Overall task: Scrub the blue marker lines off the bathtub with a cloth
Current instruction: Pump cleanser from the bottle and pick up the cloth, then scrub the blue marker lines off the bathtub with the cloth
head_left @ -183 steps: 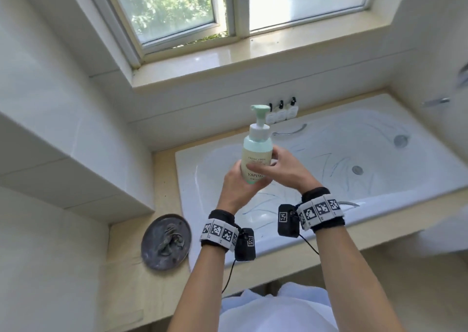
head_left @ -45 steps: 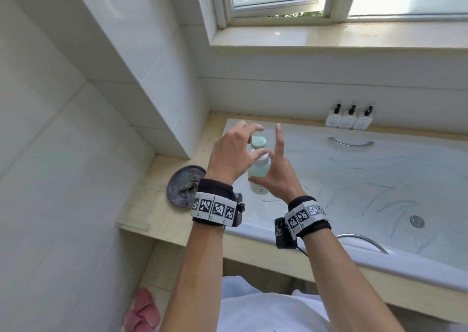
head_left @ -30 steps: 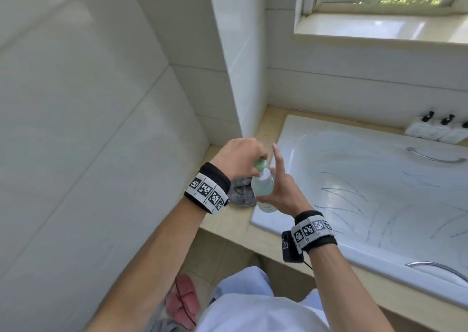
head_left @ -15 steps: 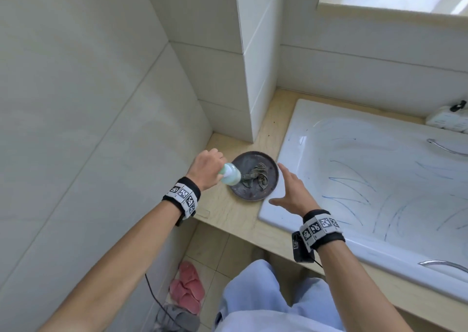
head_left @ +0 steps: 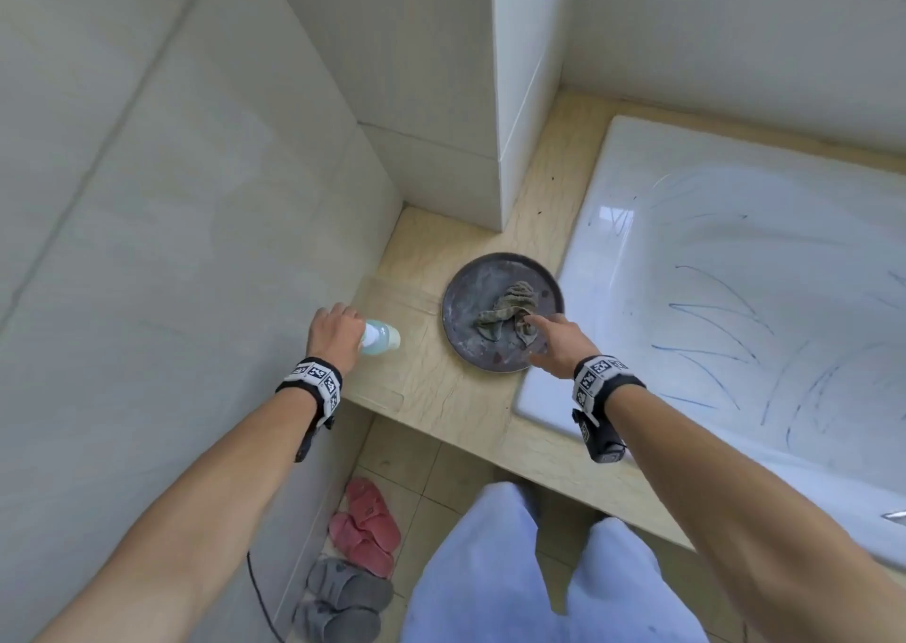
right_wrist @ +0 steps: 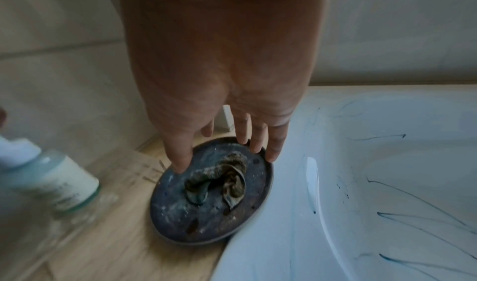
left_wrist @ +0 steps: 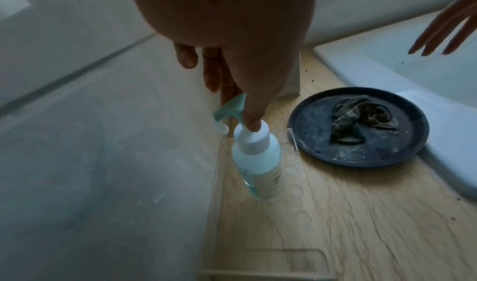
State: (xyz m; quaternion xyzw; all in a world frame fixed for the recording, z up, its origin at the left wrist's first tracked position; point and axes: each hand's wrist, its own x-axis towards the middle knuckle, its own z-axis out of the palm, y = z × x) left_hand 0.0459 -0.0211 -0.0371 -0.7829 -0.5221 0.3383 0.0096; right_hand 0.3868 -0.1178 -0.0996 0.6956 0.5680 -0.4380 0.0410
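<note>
A crumpled grey-brown cloth point(head_left: 510, 309) point(right_wrist: 222, 181) lies on a dark round plate point(head_left: 470, 348) point(left_wrist: 322, 146) on the ledge beside the white bathtub point(head_left: 549, 387). Blue marker lines point(head_left: 711, 309) point(right_wrist: 413, 220) cross the tub's inside. My right hand point(head_left: 544, 333) point(right_wrist: 227, 142) hovers over the plate with fingers spread and straight, fingertips just above the cloth, holding nothing. My left hand point(head_left: 336, 331) point(left_wrist: 232, 60) grips the pump head of a pale green pump bottle point(head_left: 382, 341) point(left_wrist: 260, 163), tilted, its base down at the ledge near the wall.
A clear plastic tray point(left_wrist: 258, 254) lies on the beige ledge point(head_left: 465, 407) under the bottle. Tiled walls close in on the left and behind. Red slippers point(head_left: 365, 527) and grey slippers point(head_left: 343, 598) sit on the floor below.
My right hand let go of the bottle and moved over the cloth on the plate. My left hand carried the bottle left and down to the ledge. The view swung left.
</note>
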